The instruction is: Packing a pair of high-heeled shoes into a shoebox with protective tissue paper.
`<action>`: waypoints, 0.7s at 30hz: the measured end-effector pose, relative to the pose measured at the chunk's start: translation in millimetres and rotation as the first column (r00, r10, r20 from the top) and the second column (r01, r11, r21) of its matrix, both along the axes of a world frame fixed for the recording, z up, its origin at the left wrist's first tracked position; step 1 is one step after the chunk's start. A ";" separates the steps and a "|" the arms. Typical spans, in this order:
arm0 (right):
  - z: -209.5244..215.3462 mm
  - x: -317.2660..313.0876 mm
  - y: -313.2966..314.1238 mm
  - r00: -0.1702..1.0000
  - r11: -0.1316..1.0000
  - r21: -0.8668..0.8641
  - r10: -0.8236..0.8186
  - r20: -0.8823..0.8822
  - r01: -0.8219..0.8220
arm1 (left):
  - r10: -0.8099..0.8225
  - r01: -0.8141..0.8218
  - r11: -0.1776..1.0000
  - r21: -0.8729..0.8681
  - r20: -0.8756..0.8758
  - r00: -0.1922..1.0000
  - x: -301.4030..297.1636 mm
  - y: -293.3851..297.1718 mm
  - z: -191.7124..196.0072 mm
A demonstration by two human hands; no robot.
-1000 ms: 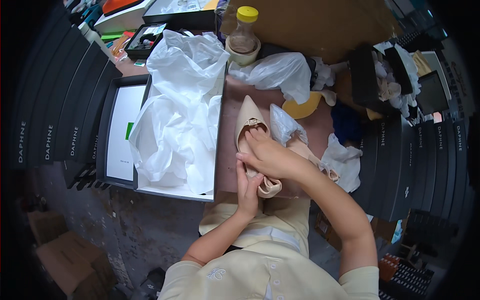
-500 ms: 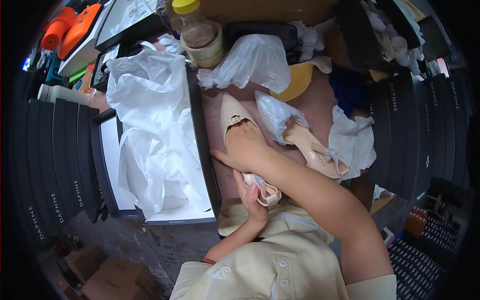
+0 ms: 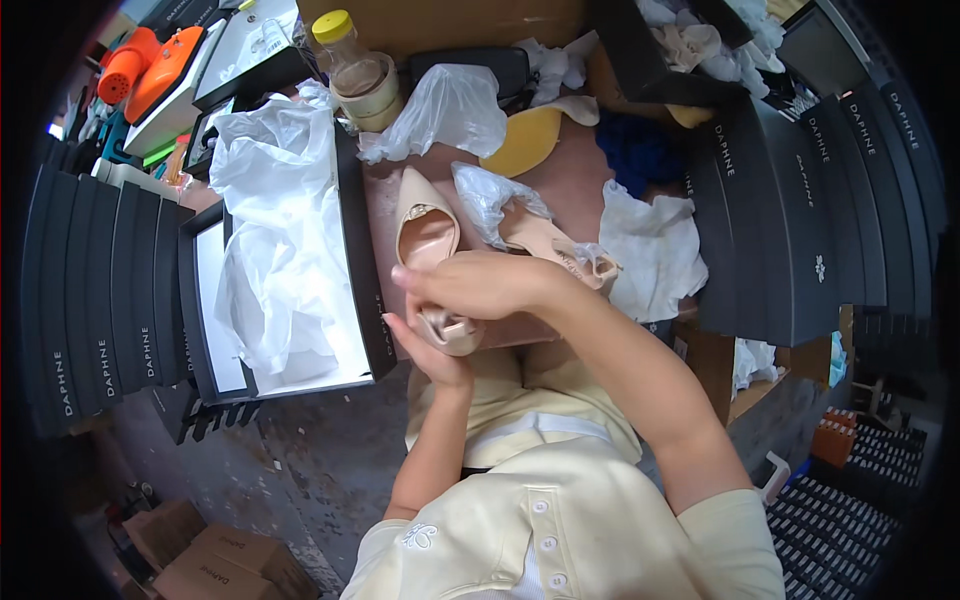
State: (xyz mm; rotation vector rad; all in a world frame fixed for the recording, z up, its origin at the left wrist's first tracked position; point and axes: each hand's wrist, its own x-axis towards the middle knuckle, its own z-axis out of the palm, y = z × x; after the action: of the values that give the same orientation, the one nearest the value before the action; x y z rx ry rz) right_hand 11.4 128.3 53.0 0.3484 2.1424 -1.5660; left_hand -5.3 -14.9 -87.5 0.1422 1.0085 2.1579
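A beige pointed shoe [image 3: 428, 235] lies in front of me, its toe away from me and its inside showing. My left hand [image 3: 437, 358] cups its heel end from below and the left. Across the shoe's middle lies my right hand [image 3: 468, 285], its fingers curled over the shoe and partly hidden. To the right rests the second beige shoe [image 3: 540, 235], its toe wrapped in crinkled plastic. Left of my hands stands an open black shoebox [image 3: 362, 260] with white tissue paper [image 3: 275, 240] spilling over it.
Black shoeboxes stand in rows at the left [image 3: 120, 300] and right [image 3: 760, 230]. A white cloth [image 3: 652, 250] lies beside the wrapped shoe. Farther back are a plastic bag [image 3: 445, 110], a yellow piece [image 3: 522, 140], tape rolls [image 3: 372, 100] and a yellow-capped bottle [image 3: 340, 45].
My right hand has come back out of the shoe's toe to its middle, baring the inside. My left hand has shifted around the heel. The whole view has moved slightly.
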 end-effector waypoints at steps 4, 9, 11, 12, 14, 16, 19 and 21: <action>62.1 66.6 3.4 0.839 0.907 0.304 -0.092 -0.536 0.293 | 0.142 -0.302 0.840 -0.451 -0.354 0.924 18.9 -2.7 43.4; 35.8 89.4 80.3 0.837 0.789 0.347 -0.353 -0.418 0.506 | -0.084 -0.008 0.996 -0.089 -0.961 0.264 53.5 -53.3 54.8; -23.6 80.5 101.4 0.800 0.786 0.236 -0.470 -0.374 0.572 | -0.207 -0.028 0.961 -0.275 -0.785 0.584 83.0 -16.9 57.6; -33.8 71.7 98.0 0.816 0.770 0.309 -0.443 -0.372 0.559 | -0.107 -0.003 0.967 -0.255 -0.416 0.903 91.3 13.7 63.2; -58.1 61.4 95.9 0.828 0.708 0.505 -0.207 -0.520 0.494 | -0.087 0.109 0.970 -0.216 0.109 0.990 79.9 61.6 68.5; -57.4 59.1 96.3 0.799 0.553 0.716 0.140 -0.585 0.427 | -0.258 0.309 0.925 -0.219 0.233 0.938 68.8 81.1 63.7; -45.2 58.3 100.2 0.701 0.413 0.809 0.420 -0.576 0.418 | -0.317 0.376 0.907 -0.188 0.282 0.906 52.8 73.2 56.4; -42.1 60.5 94.3 0.673 0.342 0.834 0.493 -0.551 0.433 | -0.327 0.371 0.921 -0.117 0.282 0.902 51.4 61.7 64.3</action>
State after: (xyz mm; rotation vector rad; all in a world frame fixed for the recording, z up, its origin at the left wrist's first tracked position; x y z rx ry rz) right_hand 71.9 222.6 10.9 -0.0877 3.5651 -0.0194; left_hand 46.1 46.8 -23.2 -0.0368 0.9278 1.7044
